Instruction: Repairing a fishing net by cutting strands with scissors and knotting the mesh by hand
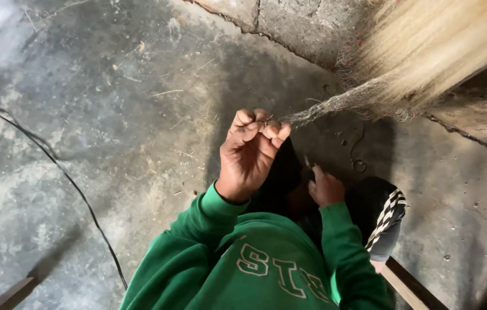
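Pale blond fibre bundle (427, 46) hangs in from upper right, tapering to a thin twisted strand (335, 106) that ends at the L hand (249, 152); fingers (269, 131) pinched tight on strand tip, above concrete floor (111, 115). R hand (325, 186) lower, near lap, fingers curled; can't tell if holding anything. Black cable (54, 163) on floor, well apart.

Item I log: fibre bundle (427, 51), pale blond, coarse and straight, thick and fanned at upper right, narrowing leftward into a thin, frizzy grey-tan twisted strand (335, 106). The strand's tip sits pinched at fingertip level, raised above the concrete.
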